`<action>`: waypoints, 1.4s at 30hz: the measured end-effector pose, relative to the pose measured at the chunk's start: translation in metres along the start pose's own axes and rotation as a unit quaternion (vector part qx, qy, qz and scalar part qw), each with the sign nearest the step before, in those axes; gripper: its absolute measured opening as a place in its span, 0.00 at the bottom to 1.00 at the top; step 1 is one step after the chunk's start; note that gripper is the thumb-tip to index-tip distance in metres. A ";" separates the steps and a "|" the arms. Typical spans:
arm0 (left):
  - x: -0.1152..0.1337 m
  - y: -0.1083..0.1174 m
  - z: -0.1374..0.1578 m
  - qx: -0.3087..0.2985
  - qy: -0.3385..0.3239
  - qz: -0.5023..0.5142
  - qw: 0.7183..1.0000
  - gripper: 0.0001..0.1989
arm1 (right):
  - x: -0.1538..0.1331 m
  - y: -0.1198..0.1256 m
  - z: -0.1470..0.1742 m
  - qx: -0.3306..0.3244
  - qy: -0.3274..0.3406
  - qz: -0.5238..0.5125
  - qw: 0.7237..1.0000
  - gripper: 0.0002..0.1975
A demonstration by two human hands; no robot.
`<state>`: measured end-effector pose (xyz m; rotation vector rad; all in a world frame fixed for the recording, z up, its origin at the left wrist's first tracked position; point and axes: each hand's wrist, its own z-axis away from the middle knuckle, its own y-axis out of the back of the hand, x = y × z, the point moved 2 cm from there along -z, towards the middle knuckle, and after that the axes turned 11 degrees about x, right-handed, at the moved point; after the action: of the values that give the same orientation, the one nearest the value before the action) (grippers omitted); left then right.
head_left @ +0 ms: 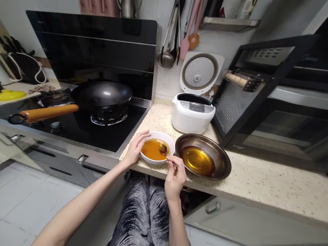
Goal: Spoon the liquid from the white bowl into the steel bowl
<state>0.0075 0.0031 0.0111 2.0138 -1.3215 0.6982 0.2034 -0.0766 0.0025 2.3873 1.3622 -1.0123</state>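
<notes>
A white bowl [173,146] of amber liquid stands at the counter's front edge. My left hand [136,147] grips its left rim, fingers along the outer wall. My right hand [176,176] pinches the handle of a spoon [163,148], whose head sits in the liquid. The handle is mostly hidden by the fingers and crosses the bowl's right rim. Just right of the bowl is a wide dark metal pan [224,165] with clear golden liquid in its bottom.
Behind the bowls stands an open white rice cooker [192,117]. A wok [106,94] with a wooden handle rests on the gas stove at left. A black rack with an oven [292,130] occupies the right. Ladles and spatulas [185,46] hang on the wall.
</notes>
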 end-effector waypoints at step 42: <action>-0.005 -0.002 -0.003 0.010 0.003 0.017 1.000 0.19 | -0.014 0.040 -0.026 0.144 0.037 0.027 0.989 0.06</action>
<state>0.0071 0.0093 0.0090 2.0089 -1.3527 0.7355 0.2432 -0.0952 0.0255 2.6778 1.2412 -1.1881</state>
